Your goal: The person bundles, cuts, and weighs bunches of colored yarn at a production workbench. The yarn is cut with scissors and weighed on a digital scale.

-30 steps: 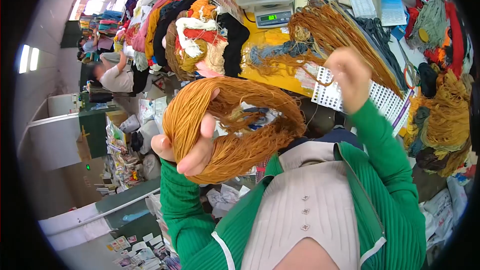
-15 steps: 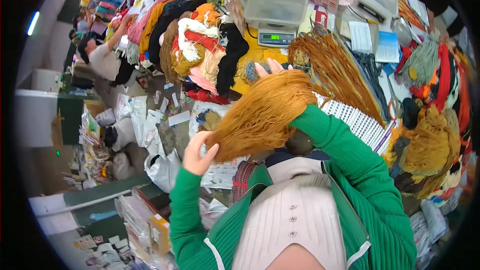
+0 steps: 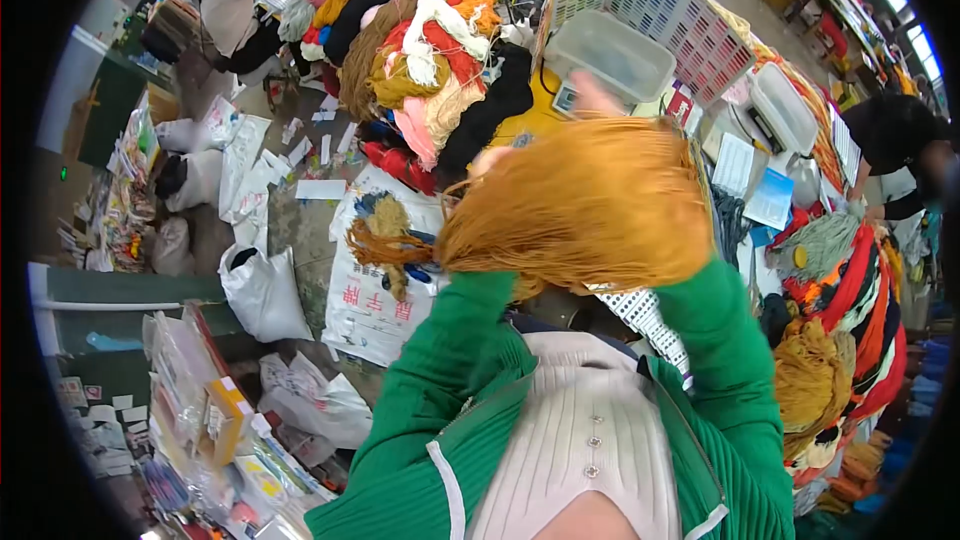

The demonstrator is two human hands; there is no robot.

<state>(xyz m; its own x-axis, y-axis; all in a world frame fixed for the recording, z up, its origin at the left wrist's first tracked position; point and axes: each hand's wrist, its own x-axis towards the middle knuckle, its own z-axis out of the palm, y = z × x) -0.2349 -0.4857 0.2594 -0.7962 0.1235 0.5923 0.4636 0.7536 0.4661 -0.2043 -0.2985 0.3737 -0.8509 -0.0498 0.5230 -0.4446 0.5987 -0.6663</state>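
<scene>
— What has changed since half a second ago?

— The thick orange-brown skein of yarn has come up and now spreads wide in front of the chest, where earlier it hung slanted between the two hands.

— Where are the hands?

— Both green sleeves run up into the skein. The left hand is mostly buried at its left end; only blurred fingers of the right hand show above it.

— Clamped on it?

— Too hidden and blurred to tell for either hand.

— And around?

— Behind stands a scale with a clear plastic tub on the yellow counter, beside a heap of mixed coloured yarn.
</scene>
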